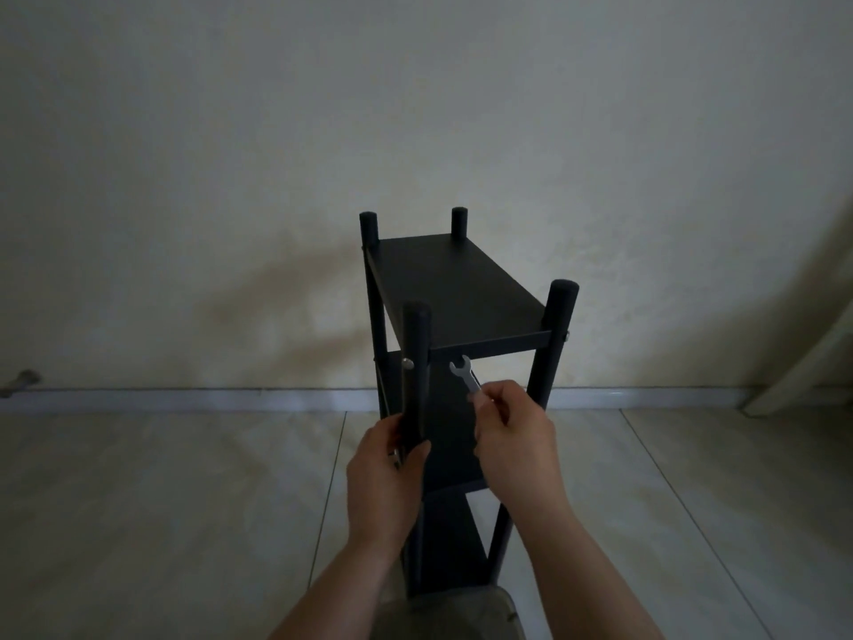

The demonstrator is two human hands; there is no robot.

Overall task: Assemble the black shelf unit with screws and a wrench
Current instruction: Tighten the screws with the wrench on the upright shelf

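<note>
Shelf [454, 288], black, is seen upright on the tiled floor [161, 501] near the wall [277, 131]. Its near-left post [415, 376] is gripped by the left hand [383, 482], just below a screw [407, 362]. A small wrench [467, 374] is pinched in the right hand [517, 445], its open end raised just under the top board.

open floor tiles [184, 501] left and right of the black shelf unit [457, 288], wide room on both flanks. top shelf bare, fenced only by four post tops. near-left post [415, 371] taken up by the left hand [385, 478]; right hand [512, 436] and wrench [467, 374] fill the gap under the top shelf. wall [415, 108] close behind.
</note>
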